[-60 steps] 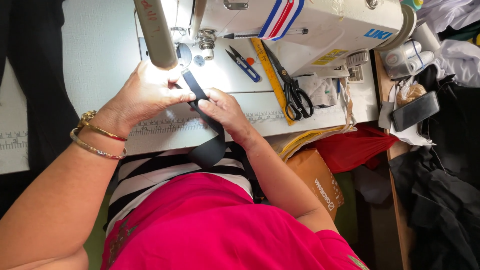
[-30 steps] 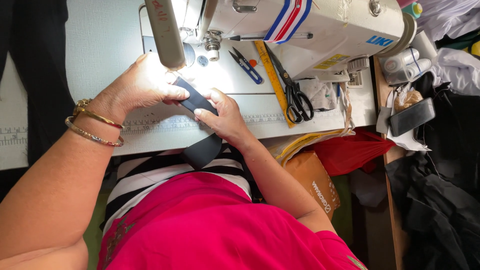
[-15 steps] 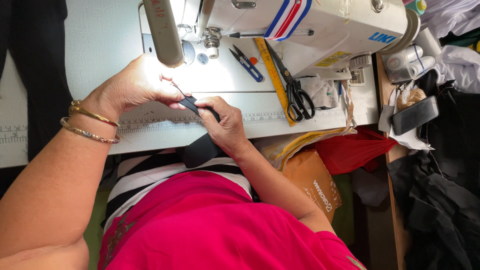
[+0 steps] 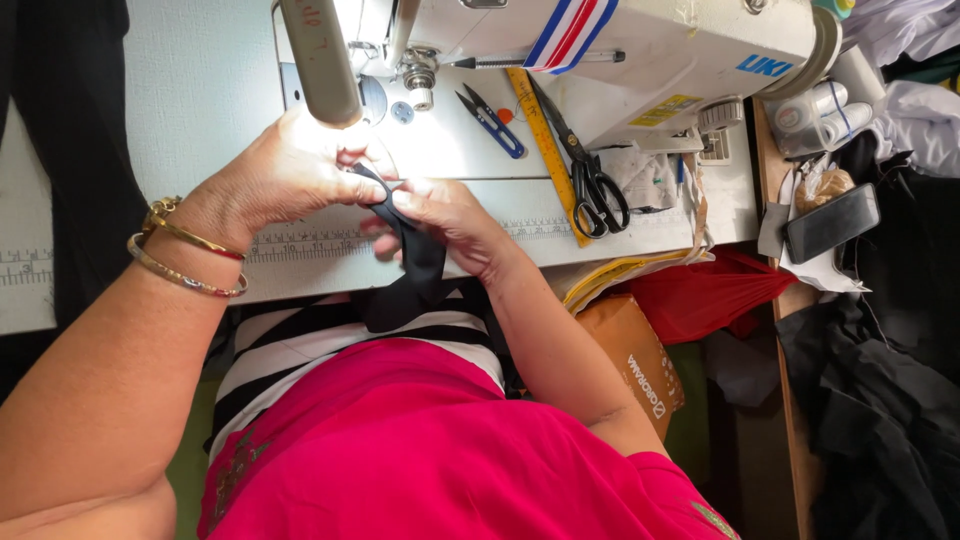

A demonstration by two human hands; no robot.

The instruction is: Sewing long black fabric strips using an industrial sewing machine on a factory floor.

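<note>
White sewing table (image 4: 200,90) under bright lamp glare; at nine o'clock the left hand (image 4: 285,175) pinches a black fabric strip (image 4: 415,250); the right hand (image 4: 455,225) pinches it too, fingertips meeting; black scissors (image 4: 595,175) lie at three o'clock beside a yellow ruler (image 4: 545,140).

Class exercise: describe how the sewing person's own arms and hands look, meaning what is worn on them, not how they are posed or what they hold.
Both arms are bare, with no sleeves showing on the forearms. The left hand has thin gold-coloured bangles at its wrist, one with a red stretch. The right hand shows no bracelet, watch or glove. Rings cannot be made out on either hand.
</note>
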